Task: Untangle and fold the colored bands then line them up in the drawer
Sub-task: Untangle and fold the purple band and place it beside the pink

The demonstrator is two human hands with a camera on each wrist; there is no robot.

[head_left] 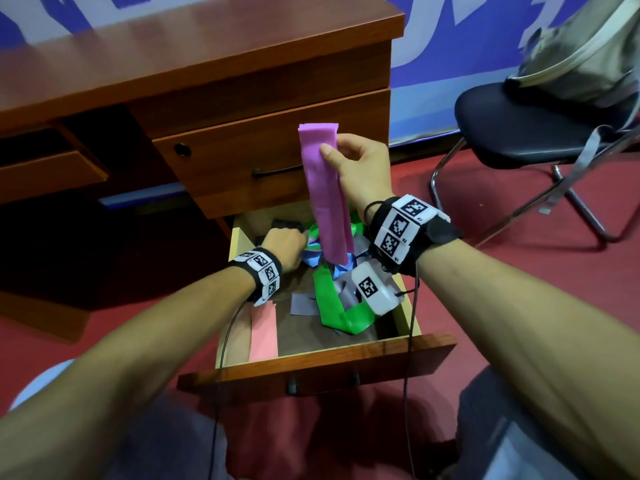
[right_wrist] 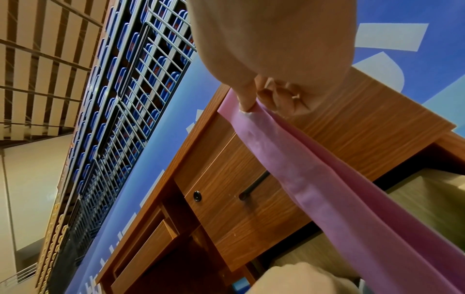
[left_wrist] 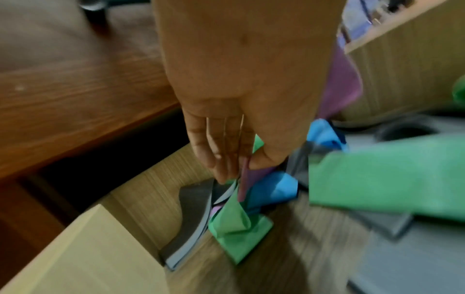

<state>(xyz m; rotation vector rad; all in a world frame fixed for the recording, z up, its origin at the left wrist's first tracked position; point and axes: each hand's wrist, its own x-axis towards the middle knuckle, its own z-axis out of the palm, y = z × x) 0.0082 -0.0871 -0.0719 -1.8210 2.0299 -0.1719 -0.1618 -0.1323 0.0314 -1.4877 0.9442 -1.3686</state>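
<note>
— Purple band (head_left: 325, 195)?
— Pinched near the top end between thumb and forefinger of the right hand (head_left: 356, 164), held up above the open drawer (head_left: 315, 370), hanging down toward the pile. Other fingers curled in.

— And lower down?
— Lower end pinched by the left hand (head_left: 284, 242), deep at the drawer's back left; in the left wrist view, thumb and fingers (left_wrist: 221, 147) closed on a purple strip amid the tangle.

— Rest of the tangle?
— Green band (head_left: 341, 315) looped across the drawer's middle and right, blue band (left_wrist: 273, 188) and grey bands (left_wrist: 193, 218) bunched under and beside it. Blurred there, so cannot tell which lies over which.

— Anything laid flat?
— Pink band (head_left: 263, 336) lying straight along the drawer's left side, near the front, apart from the pile.

— Around the drawer?
— Desk (head_left: 173, 64) above, closed drawer with dark handle (head_left: 277, 172) just behind the purple band. Chair (head_left: 526, 133) well to the right, bag (head_left: 581, 60) on its seat.
</note>
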